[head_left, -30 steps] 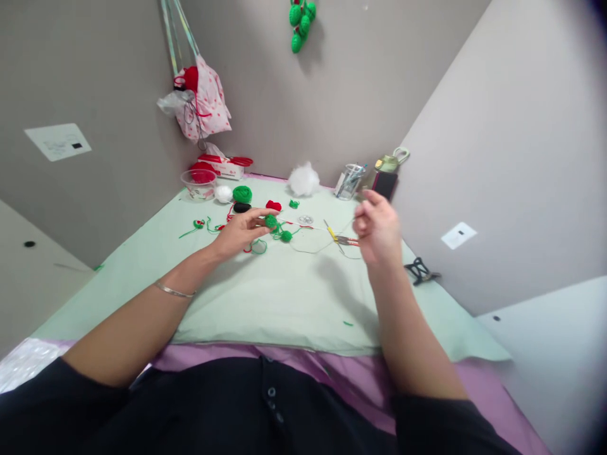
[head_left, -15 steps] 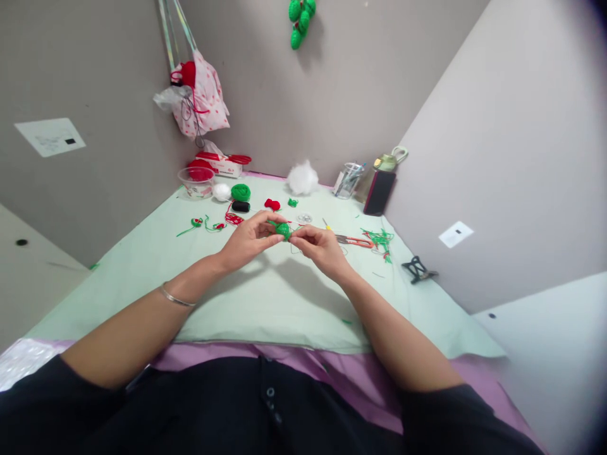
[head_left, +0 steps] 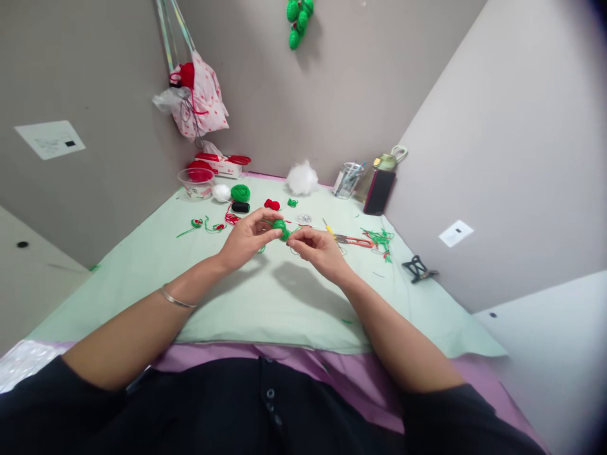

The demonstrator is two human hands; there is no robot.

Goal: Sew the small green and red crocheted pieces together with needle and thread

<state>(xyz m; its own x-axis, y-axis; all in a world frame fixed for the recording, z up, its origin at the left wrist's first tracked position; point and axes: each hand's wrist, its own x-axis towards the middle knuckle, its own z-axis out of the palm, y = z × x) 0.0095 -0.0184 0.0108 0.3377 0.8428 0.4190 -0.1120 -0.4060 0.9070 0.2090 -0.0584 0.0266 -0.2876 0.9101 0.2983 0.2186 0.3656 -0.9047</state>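
A small green crocheted piece (head_left: pixel 281 226) is pinched between the thumb and fingers of my left hand (head_left: pixel 246 239), above the middle of the table. My right hand (head_left: pixel 315 248) is closed at the piece's lower right edge, thumb and forefinger pressed together; what they pinch is too small to make out. Behind the hands lie a red crocheted piece (head_left: pixel 272 204) and a small green one (head_left: pixel 293 203). Orange-handled snips (head_left: pixel 355 241) and a yellow-handled tool (head_left: pixel 328 226) rest just beyond my right hand.
The pale green tablecloth (head_left: pixel 227 319) bears green yarn scraps (head_left: pixel 379 240) at right and a black spool (head_left: pixel 240 207), green yarn (head_left: pixel 240 193), white yarn (head_left: pixel 221 193) and plastic tub (head_left: pixel 196 188) at back left. White stuffing (head_left: pixel 302 178), a pen cup (head_left: pixel 348 180) and a phone (head_left: pixel 379 192) stand behind.
The green piece has turned in my left hand and now shows a round part above a lower part. My right fingertips have shifted slightly down and left.
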